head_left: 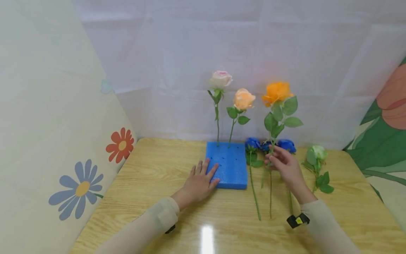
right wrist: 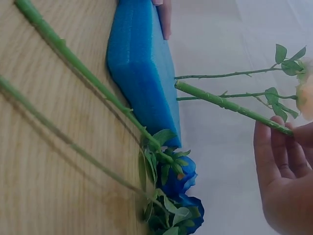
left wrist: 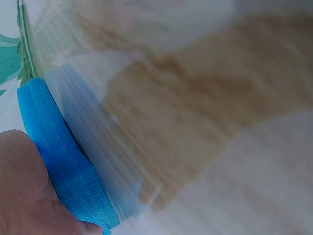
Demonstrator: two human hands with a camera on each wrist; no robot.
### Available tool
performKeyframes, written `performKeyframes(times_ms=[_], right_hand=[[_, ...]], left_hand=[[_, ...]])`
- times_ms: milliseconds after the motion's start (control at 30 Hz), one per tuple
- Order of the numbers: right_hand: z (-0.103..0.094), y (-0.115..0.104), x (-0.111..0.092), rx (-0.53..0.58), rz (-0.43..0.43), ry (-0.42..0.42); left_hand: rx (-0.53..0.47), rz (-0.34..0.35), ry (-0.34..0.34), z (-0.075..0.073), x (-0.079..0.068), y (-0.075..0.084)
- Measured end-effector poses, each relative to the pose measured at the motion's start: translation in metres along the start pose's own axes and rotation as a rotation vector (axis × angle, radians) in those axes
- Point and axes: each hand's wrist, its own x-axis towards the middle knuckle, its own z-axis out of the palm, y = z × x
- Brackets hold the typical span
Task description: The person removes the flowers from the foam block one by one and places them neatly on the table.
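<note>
Upright in the blue foam block [head_left: 226, 176] stand a pale pink rose [head_left: 221, 79] and a peach rose [head_left: 244, 99], their stems stuck near its back edge. Several small holes dot the block's top. My left hand [head_left: 198, 183] rests with spread fingers on the block's left front part; the left wrist view shows it against the foam [left wrist: 63, 156]. My right hand [head_left: 287, 167] pinches the stem of an orange rose [head_left: 277, 94], bloom up, right of the block. In the right wrist view the lower end of that stem [right wrist: 230, 105] points toward the block, apart from the table.
Blue roses [head_left: 252, 143] lie on the wooden table [head_left: 158, 176] right of the block, stems toward me, partly behind my right hand. A pale green rose [head_left: 320, 152] lies farther right. A white cloth [head_left: 190, 53] hangs behind the table; a flower-patterned panel [head_left: 79, 190] stands left.
</note>
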Motion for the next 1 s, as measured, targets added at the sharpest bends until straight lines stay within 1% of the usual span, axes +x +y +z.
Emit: performKeyframes(times_ms=[67, 200, 367, 500, 767, 900, 1000], right_hand=[[-0.003, 0.000, -0.006, -0.009, 0.023, 0.003], [-0.008, 0.002, -0.018, -0.008, 0.042, 0.000], [-0.015, 0.008, -0.030, 0.006, 0.020, 0.002], [-0.021, 0.011, -0.039, 0.012, 0.034, 0.016], [-0.038, 0.014, -0.056, -0.035, 0.148, 0.030], [-0.047, 0.014, -0.062, -0.058, 0.182, 0.037], [-0.055, 0.016, -0.066, -0.048, 0.204, 0.048]], left_hand=[[-0.002, -0.002, -0.002, -0.001, 0.000, 0.000], [-0.004, -0.002, -0.003, 0.000, 0.000, 0.000], [-0.005, -0.004, -0.002, 0.001, 0.000, 0.000], [-0.005, -0.004, -0.005, 0.000, -0.001, 0.000], [-0.013, 0.005, -0.003, 0.002, -0.001, -0.001], [-0.016, 0.003, -0.004, -0.001, -0.001, 0.000], [-0.018, 0.001, -0.012, -0.002, -0.001, 0.000]])
